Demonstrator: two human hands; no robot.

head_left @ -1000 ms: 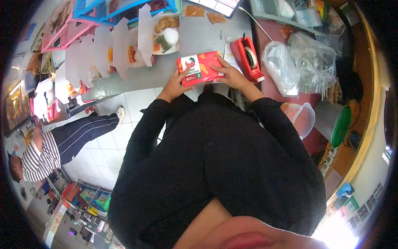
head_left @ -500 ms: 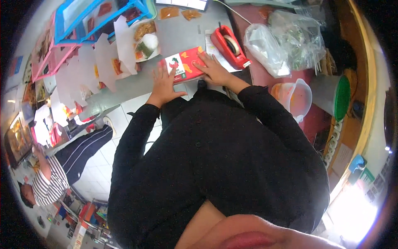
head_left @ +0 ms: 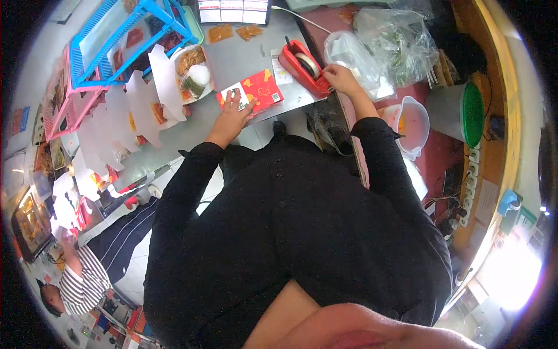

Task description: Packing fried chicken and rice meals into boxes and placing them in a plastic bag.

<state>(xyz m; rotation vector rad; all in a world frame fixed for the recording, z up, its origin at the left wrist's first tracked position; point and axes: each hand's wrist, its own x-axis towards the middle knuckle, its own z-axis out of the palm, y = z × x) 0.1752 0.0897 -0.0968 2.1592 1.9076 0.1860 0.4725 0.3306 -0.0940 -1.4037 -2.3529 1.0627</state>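
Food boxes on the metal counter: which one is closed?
The red-topped box under the left hand, nearest the red tape dispenser. It is shut, whereas the open boxes to its left have white flaps up.

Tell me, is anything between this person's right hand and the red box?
Yes: the red tape dispenser, its near end by the right hand, lies between that hand and the red box. The left hand rests on the box.

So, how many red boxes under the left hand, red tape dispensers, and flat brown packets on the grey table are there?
Red boxes: 1
Red tape dispensers: 1
Flat brown packets: 2
Total: 4
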